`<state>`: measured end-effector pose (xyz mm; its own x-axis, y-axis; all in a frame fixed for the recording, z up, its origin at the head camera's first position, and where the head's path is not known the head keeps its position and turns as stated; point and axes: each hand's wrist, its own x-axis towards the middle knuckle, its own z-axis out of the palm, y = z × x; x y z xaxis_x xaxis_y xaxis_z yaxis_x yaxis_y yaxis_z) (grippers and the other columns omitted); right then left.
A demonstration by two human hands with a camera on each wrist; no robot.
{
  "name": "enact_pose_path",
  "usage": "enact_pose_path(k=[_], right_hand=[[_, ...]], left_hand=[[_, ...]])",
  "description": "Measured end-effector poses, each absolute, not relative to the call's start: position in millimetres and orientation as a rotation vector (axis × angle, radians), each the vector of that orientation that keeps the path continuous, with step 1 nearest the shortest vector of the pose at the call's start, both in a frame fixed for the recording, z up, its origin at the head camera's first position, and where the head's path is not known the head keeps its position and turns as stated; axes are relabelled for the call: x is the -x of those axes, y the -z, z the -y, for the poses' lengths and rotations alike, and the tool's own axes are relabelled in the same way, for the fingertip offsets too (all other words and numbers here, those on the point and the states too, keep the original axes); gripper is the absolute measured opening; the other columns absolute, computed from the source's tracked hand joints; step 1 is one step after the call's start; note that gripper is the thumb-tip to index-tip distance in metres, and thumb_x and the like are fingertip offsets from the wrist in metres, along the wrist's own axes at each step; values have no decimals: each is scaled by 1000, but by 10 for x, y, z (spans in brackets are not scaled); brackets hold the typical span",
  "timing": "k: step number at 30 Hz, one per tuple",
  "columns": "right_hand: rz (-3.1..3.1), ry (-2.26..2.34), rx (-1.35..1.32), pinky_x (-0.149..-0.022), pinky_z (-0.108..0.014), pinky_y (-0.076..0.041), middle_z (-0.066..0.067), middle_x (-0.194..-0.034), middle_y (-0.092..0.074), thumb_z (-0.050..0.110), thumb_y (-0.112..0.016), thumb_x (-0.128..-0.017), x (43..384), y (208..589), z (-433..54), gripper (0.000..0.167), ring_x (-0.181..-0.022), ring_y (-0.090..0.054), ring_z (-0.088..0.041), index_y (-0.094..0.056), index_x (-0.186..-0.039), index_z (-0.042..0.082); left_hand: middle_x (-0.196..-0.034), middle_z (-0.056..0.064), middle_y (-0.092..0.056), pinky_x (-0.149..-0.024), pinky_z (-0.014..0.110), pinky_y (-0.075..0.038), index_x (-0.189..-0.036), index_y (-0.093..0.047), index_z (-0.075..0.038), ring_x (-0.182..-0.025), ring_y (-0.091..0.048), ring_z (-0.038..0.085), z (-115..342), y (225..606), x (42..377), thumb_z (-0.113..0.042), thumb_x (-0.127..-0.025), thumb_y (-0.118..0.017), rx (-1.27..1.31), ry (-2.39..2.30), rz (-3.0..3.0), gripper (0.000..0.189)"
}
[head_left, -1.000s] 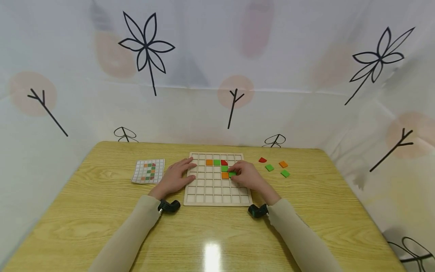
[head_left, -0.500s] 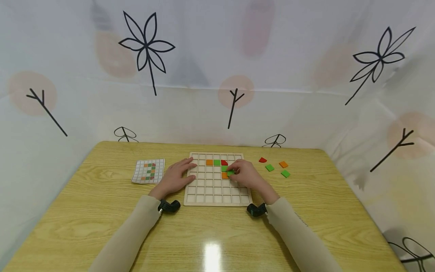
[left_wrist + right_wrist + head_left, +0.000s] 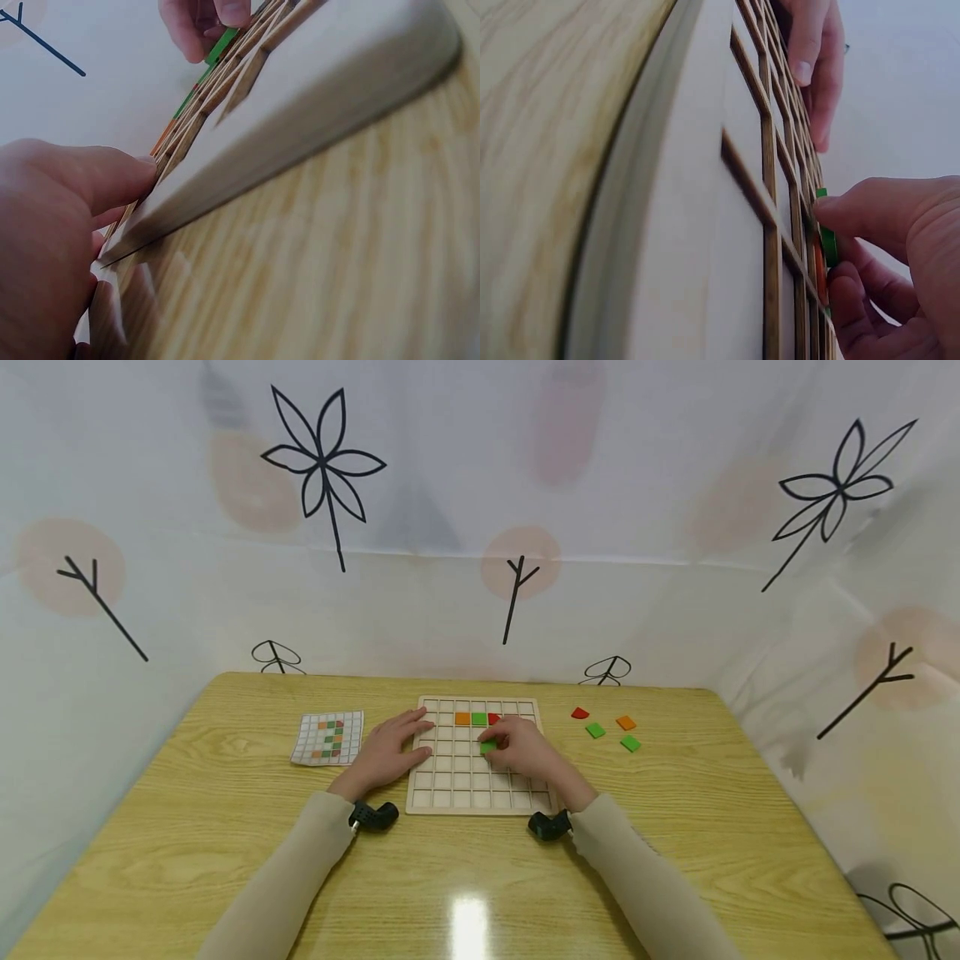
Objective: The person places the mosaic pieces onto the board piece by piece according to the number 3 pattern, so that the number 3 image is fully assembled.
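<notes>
Head view: three tiles visible toward the board's twelve o'clock; four loose tiles at three o'clock. Judged half done. Left wrist view: left hand relaxed, gripping nothing. Right wrist view: right hand pinches green tile at grid, seemingly unseated.

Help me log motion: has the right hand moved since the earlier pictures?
Yes: against the grid board in the head view, the right hand has shifted left, with the green tile in its fingers.
</notes>
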<state>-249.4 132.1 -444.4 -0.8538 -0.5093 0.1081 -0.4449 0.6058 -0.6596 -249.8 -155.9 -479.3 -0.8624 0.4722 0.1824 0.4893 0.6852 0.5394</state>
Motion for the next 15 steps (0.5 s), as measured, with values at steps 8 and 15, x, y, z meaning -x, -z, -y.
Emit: enact_pose_path(k=[8, 15], right_hand=[[-2706, 1112, 790, -71, -30, -50, 0, -96, -62, 7, -75, -89, 2489, 4482, -1263, 22, -80, -55, -14, -75, -111, 9], [-2652, 1184, 738, -70, -31, -46, 0, -92, -58, 9, -75, -90, 2514, 4530, -1273, 24, -79, -51, -18, -74, -114, 10]], left_hand=[[-160, 5, -33, -116, 59, -19, -145, -54, -14, -148, -25, 30, 1539, 4791, 2502, -37, -100, -59, 814, 920, 2864, 51], [-160, 6, -32, -116, 59, -18, -145, -53, -13, -148, -24, 30, 1545, 4779, 2482, -36, -100, -59, 820, 947, 2855, 51]])
